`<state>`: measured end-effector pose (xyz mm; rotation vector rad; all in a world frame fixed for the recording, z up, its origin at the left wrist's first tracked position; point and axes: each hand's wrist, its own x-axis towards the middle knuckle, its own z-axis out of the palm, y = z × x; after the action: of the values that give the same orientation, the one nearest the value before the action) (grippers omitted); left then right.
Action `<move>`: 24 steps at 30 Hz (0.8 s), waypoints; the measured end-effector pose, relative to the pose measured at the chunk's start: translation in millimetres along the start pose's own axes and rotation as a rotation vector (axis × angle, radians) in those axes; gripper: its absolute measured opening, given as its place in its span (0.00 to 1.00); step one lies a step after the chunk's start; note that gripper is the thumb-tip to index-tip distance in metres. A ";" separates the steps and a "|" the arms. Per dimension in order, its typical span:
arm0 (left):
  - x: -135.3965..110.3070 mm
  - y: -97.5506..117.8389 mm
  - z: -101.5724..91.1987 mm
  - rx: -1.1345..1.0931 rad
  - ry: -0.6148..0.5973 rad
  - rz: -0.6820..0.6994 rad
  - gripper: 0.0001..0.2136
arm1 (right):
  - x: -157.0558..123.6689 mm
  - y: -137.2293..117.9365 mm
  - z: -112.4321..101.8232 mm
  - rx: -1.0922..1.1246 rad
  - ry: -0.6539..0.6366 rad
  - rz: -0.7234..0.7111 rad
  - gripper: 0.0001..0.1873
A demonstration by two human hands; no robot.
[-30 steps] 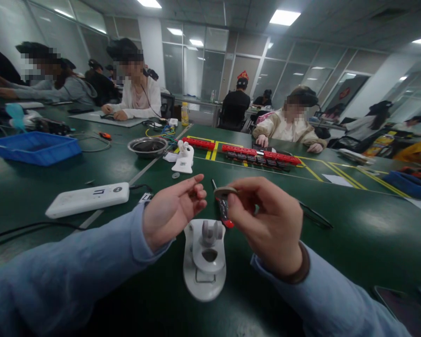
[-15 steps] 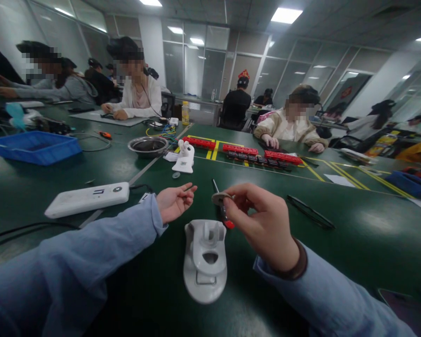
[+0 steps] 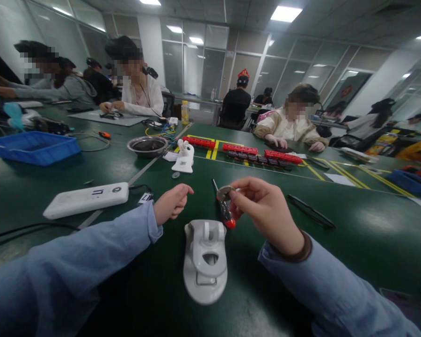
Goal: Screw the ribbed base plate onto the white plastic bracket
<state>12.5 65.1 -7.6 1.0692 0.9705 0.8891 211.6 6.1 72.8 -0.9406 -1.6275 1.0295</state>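
A disc [image 3: 222,191] is sitting in the pinch of the right hand [image 3: 264,208], partly hiding a screwdriver [image 3: 226,215] from view. The left hand [image 3: 171,204] is holding its fingers folded in. Near both, a white base [image 3: 207,292] is resting on the table [image 3: 259,299].

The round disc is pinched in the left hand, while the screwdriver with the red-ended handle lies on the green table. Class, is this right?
Not quite: the hand is wrong. The head view shows the round disc pinched between the thumb and fingers of the right hand. The screwdriver with the red-ended handle does lie on the green table.
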 end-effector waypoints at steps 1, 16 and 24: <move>0.0 -2.6 0.4 0.038 -0.008 0.009 0.11 | 0.6 0.7 0.0 0.011 -0.009 0.001 0.07; -25.5 4.1 -7.4 1.420 -0.473 0.775 0.38 | 5.4 0.3 -10.0 0.274 -0.038 0.148 0.08; -44.8 14.3 21.7 1.561 -0.181 0.505 0.17 | 1.5 -26.5 -33.1 -0.034 -0.185 0.186 0.08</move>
<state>16.9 20.7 18.9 2.7403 1.2205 0.2388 240.2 4.7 104.1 -1.0609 -1.7376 1.2506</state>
